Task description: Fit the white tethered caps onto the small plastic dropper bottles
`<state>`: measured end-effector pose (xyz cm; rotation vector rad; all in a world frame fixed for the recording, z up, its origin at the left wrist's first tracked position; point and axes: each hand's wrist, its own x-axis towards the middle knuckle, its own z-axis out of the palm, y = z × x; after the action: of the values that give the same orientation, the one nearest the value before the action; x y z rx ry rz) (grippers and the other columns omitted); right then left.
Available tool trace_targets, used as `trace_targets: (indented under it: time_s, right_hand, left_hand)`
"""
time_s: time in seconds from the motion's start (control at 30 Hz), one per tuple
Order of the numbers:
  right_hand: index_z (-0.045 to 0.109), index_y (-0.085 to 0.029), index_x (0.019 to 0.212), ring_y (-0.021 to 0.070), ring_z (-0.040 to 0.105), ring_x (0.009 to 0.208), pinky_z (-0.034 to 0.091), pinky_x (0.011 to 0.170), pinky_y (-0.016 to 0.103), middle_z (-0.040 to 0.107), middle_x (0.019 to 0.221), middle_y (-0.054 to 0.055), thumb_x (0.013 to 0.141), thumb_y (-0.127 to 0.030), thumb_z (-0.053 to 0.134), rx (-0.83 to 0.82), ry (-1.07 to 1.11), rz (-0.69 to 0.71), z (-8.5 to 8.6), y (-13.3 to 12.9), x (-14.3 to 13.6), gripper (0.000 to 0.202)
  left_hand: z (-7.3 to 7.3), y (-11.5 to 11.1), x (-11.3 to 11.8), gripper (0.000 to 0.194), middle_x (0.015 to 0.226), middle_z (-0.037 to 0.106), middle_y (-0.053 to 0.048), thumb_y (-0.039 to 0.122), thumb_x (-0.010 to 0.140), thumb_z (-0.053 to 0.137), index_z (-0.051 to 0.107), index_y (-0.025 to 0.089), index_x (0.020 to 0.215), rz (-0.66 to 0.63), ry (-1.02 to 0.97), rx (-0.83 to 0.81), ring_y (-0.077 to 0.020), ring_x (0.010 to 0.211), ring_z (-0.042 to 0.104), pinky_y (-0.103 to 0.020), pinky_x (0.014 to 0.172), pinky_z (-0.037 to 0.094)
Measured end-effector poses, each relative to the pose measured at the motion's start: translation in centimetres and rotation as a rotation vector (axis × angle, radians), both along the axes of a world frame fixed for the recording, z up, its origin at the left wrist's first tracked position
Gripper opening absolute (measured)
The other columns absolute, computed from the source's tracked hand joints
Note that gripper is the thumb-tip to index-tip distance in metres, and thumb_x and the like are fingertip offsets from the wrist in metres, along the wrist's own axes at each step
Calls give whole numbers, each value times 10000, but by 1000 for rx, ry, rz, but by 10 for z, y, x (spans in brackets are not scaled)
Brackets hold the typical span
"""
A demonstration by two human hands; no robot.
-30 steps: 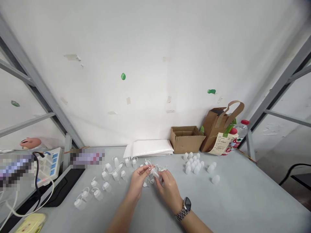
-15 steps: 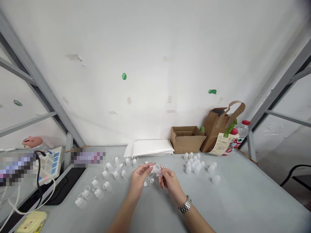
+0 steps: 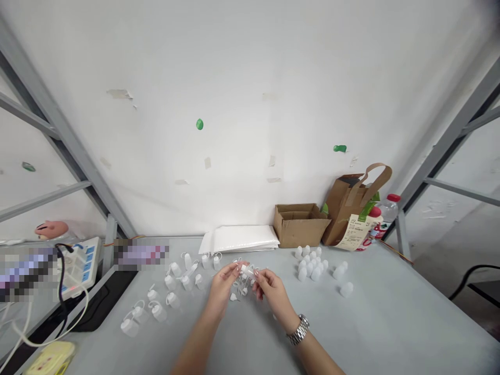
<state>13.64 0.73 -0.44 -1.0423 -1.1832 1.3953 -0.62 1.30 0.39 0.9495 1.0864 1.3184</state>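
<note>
Between my two hands is a small translucent plastic squeeze bottle (image 3: 249, 272), held over the middle of the table. The fingers of my left hand (image 3: 224, 286) pinch its white cap end. My right hand (image 3: 271, 291), with a metal watch on the wrist, grips the bottle's body from the other side. Just under and behind the fingers lies a pile of white caps with looped straps (image 3: 242, 287), partly hidden. Several capped bottles (image 3: 172, 284) stand or lie to the left. On the right is a cluster of small frosted bottles (image 3: 312, 264) without strapped caps.
At the wall sit white padded envelopes (image 3: 242, 238), an open cardboard box (image 3: 300, 226) and a brown paper bag (image 3: 344, 208). A red-capped plastic bottle (image 3: 389, 208) is beside the bag. Cables, a power strip (image 3: 84, 265) and a yellow case (image 3: 50, 358) are at left.
The bottle between my hands has turned and tilts a little differently, its white cap end showing more clearly. My hands have barely shifted, and the bottles on the table stay put.
</note>
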Motion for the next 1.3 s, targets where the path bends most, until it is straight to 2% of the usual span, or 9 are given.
trace_targets:
  time_s: [0.07,0.23,0.37,0.5,0.63,0.83,1.1,1.23,1.3]
  right_hand:
    - [545,-180,708,107,480,416,369,432,234,587,549,-14,695,-610,571,40,-3,-43,-1,0,0,432]
    - [558,-181,756,123,499,472,382,463,241,582,586,-12,720,-573,574,74,-34,-103,-4,0,2,394]
    - [562,-173,772,124,487,497,379,482,238,567,572,-17,731,-533,586,94,-60,-168,-6,1,4,363]
    - [566,-174,811,131,491,524,375,494,238,573,599,-12,754,-496,578,127,-63,-166,-6,1,6,327]
    - [567,-182,846,135,495,558,383,526,240,557,622,-20,773,-435,584,177,-74,-98,-4,-1,8,264]
    - [568,-179,852,138,490,607,388,569,242,554,661,-8,799,-414,559,231,-178,-56,0,-6,6,241]
    - [494,-187,672,114,450,456,362,482,242,493,531,-25,875,-516,341,120,-287,75,-3,-4,5,416]
    - [553,-177,846,126,505,557,395,546,242,553,643,-13,783,-491,539,177,-249,30,-2,-4,3,320]
    - [547,-176,827,117,497,535,389,529,234,547,616,-24,733,-519,585,140,-199,31,-1,-3,2,357]
  left_hand:
    - [-2,2,0,352,905,715,-89,432,592,700,692,168,826,-21,94,-3,-244,905,624,-352,839,444]
    - [-4,2,-2,188,645,694,-31,377,611,669,674,189,619,-16,331,65,-203,694,623,-300,699,467]
    - [0,-1,-3,183,636,686,-23,376,637,652,673,195,622,4,393,129,-195,689,608,-293,704,456]
    - [4,-1,-2,271,630,690,-39,453,651,627,672,189,604,-31,314,89,-207,680,620,-311,718,460]
    - [8,-1,-3,351,733,717,-58,515,651,613,709,184,721,27,209,-9,-235,800,629,-320,787,442]
    - [10,-4,-3,296,692,706,-38,460,615,676,710,171,669,20,205,-11,-217,741,609,-293,720,434]
    - [6,-4,-8,268,820,728,-72,374,644,682,731,162,800,-79,116,-38,-256,922,607,-338,864,412]
    - [6,-4,-7,284,840,730,-72,382,674,658,728,165,843,-84,101,-39,-266,903,617,-350,845,427]
    - [7,-5,-6,292,853,730,-69,387,678,655,727,167,857,-95,97,-26,-268,901,620,-356,849,426]
